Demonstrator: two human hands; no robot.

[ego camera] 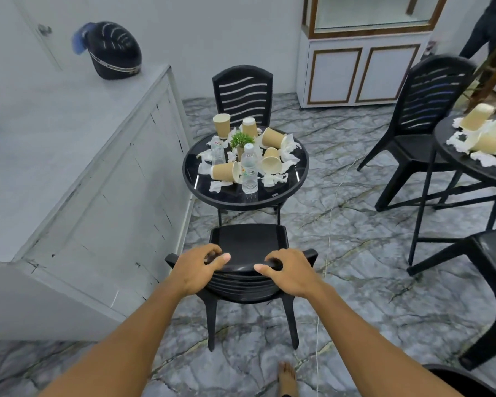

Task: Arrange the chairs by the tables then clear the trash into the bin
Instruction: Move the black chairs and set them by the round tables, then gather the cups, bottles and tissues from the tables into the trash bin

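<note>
Left hand (196, 269) and right hand (288, 272) both sit on the top rail of the near chair (246, 243). Fingers are curled over the rail on the seat side, thumbs lie along the top pointing at each other, and the rail is held in each. The hands are set apart, one toward each end of the rail, level with each other, so neither is nearer.

The rail's long axis runs left-right across the view. The seat extends straight ahead from the hands, its front edge facing the round table (287, 190). That edge is near the table's rim, maybe just under it; the angle doesn't settle that. Chair and table line up on the same forward line, so any push looks like straight ahead, no turn needed.

The far chair (242, 90) stands on the table's opposite side, back upright, tucked close.

On the tabletop there are paper cups (222, 171), some upright and some tipped, water bottles (249, 170) and crumpled tissues (289, 159), all untouched and well beyond the hands. Trash step not started.

A dark round rim (453, 379) shows at lower right; I can't tell if it is the bin.
</note>
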